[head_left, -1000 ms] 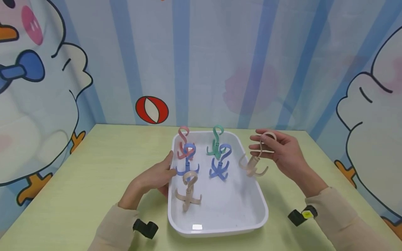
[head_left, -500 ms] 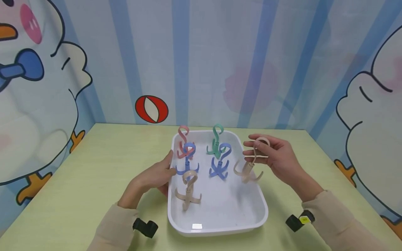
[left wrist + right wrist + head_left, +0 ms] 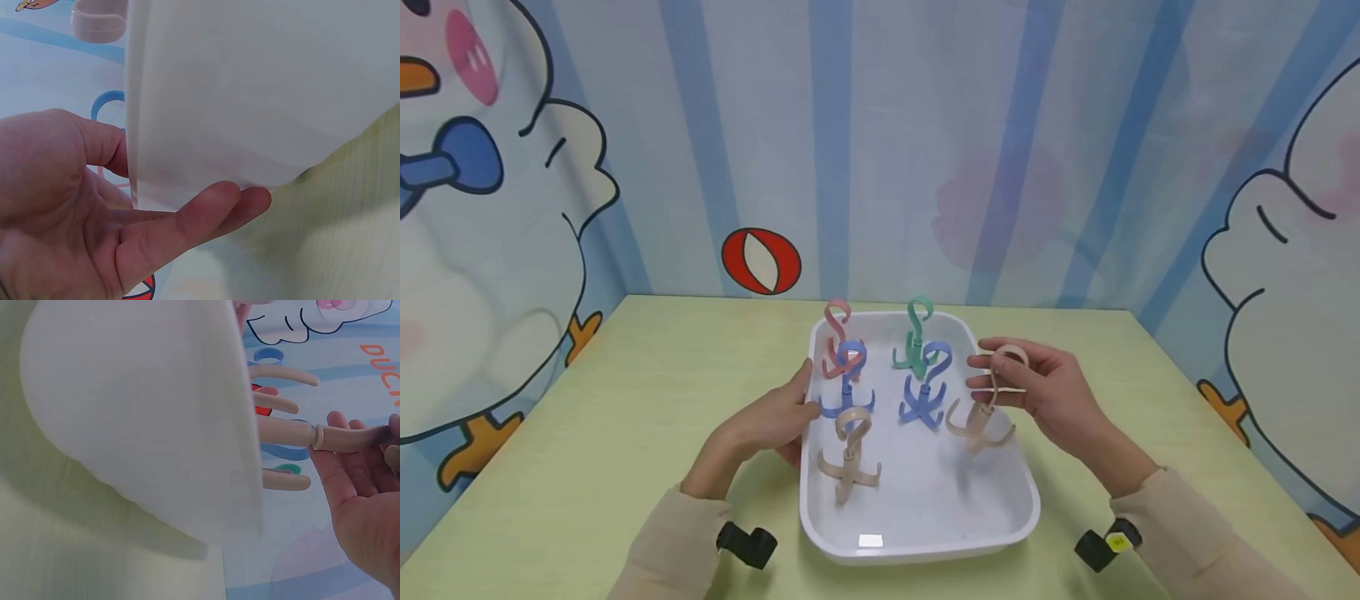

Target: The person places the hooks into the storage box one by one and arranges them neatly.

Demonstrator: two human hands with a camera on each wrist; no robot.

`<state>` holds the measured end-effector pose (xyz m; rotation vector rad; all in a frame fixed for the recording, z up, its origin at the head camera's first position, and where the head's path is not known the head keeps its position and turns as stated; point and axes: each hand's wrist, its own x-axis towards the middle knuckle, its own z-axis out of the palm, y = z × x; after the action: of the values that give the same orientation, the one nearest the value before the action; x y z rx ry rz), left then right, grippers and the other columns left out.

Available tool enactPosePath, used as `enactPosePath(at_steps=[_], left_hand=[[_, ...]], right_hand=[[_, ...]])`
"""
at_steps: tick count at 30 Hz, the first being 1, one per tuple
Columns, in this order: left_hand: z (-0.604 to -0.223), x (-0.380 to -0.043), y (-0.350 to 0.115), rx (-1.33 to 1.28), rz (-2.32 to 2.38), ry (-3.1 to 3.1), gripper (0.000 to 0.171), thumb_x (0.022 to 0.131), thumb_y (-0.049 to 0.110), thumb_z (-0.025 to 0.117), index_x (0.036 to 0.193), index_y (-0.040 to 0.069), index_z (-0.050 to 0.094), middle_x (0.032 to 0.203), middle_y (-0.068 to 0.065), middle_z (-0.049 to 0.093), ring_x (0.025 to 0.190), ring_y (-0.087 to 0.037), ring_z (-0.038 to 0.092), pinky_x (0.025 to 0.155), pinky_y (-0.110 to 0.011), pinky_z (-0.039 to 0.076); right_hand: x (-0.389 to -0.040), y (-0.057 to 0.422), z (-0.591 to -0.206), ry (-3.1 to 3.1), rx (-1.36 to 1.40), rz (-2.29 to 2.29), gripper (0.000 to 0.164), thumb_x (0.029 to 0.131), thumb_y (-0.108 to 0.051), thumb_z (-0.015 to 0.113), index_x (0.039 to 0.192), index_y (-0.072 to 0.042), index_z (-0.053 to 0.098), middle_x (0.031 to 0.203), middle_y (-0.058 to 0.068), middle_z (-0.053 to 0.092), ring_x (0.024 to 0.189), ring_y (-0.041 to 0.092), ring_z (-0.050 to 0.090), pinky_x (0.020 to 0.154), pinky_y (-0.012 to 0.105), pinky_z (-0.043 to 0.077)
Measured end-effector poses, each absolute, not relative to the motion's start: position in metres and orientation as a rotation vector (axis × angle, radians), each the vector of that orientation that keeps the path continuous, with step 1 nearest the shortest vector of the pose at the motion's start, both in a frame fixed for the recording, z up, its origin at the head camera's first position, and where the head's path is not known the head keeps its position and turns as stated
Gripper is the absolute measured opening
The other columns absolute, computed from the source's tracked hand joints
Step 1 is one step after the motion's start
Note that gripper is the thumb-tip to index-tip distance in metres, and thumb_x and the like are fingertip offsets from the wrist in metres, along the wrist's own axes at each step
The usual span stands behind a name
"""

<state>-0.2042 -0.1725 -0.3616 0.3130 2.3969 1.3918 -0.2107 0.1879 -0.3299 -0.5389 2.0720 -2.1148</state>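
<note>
My right hand (image 3: pixel 1060 396) pinches the curved top of a beige four-pronged hanging hook (image 3: pixel 979 429) between thumb and fingers. The prongs hang over the right side of a white plastic tray (image 3: pixel 917 525); in the right wrist view, the tray's wall hides part of this hook (image 3: pixel 284 431). On the tray's left side, my left hand (image 3: pixel 763 427) grips the rim, thumb over the edge and fingers against the outer wall (image 3: pixel 200 125). Inside stand a second beige hook (image 3: pixel 850 471), two blue hooks (image 3: pixel 847 396) (image 3: pixel 922 406), a green hook (image 3: pixel 916 357) and a pink hook (image 3: pixel 835 321).
The pale green tabletop (image 3: pixel 647 400) extends to both sides of the tray. A printed backdrop (image 3: pixel 895 150) with blue stripes and cartoon ducks closes off the back and sides. A small black camera sits on each wrist (image 3: pixel 747 546).
My right hand has moved left and down, bringing the beige hook from beyond the tray's right rim to over its inside. The left hand and the other hooks stay where they were.
</note>
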Motion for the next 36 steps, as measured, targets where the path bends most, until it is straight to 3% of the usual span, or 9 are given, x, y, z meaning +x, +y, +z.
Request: enactPosePath(at_steps=[9,20,28,32,36], left_hand=[[-0.361,-0.203,-0.173,0.321,1.394,2.399,0.08,0.107,0.012,0.042,0.171,0.016,-0.005,0.145,-0.026,0.055,0.081,-0.025,0.077,0.06,-0.044,0.066],[-0.36,-0.204,-0.172,0.344,1.394,2.404,0.079,0.106,0.012,0.043,0.17,0.015,-0.003,0.145,-0.027,0.055,0.079,-0.025,0.077,0.06,-0.044,0.066],[-0.361,-0.204,-0.173,0.333,1.401,2.389,0.079,0.107,0.013,0.042,0.17,0.015,-0.006,0.143,-0.027,0.056,0.08,-0.025,0.077,0.061,-0.044,0.066],[-0.361,-0.204,-0.173,0.335,1.401,2.387,0.079,0.107,0.013,0.042,0.17,0.015,-0.005,0.143,-0.027,0.056,0.08,-0.025,0.077,0.061,-0.044,0.066],[-0.361,-0.204,-0.173,0.329,1.396,2.393,0.079,0.107,0.013,0.043,0.17,0.014,-0.004,0.143,-0.027,0.055,0.079,-0.025,0.077,0.06,-0.044,0.066]], right_hand=[[-0.209,0.18,-0.339,2.065,-0.58,-2.074,0.03,0.106,-0.013,0.063,0.135,-0.005,0.068,0.117,0.004,0.08,0.1,0.018,0.08,0.092,0.042,0.065],[-0.204,0.168,-0.348,2.146,-0.55,-1.973,0.042,0.105,-0.016,0.065,0.139,0.008,0.062,0.116,0.004,0.08,0.103,0.017,0.079,0.092,0.041,0.065],[-0.203,0.162,-0.353,2.153,-0.578,-1.927,0.042,0.104,-0.015,0.067,0.138,0.009,0.062,0.125,0.025,0.074,0.106,0.02,0.079,0.094,0.043,0.064],[-0.202,0.159,-0.356,2.145,-0.571,-1.902,0.042,0.104,-0.015,0.067,0.138,0.009,0.062,0.122,0.018,0.077,0.107,0.019,0.079,0.095,0.041,0.064],[-0.2,0.157,-0.359,2.138,-0.574,-1.88,0.043,0.104,-0.014,0.067,0.138,0.011,0.061,0.125,0.025,0.074,0.109,0.022,0.078,0.095,0.041,0.064]])
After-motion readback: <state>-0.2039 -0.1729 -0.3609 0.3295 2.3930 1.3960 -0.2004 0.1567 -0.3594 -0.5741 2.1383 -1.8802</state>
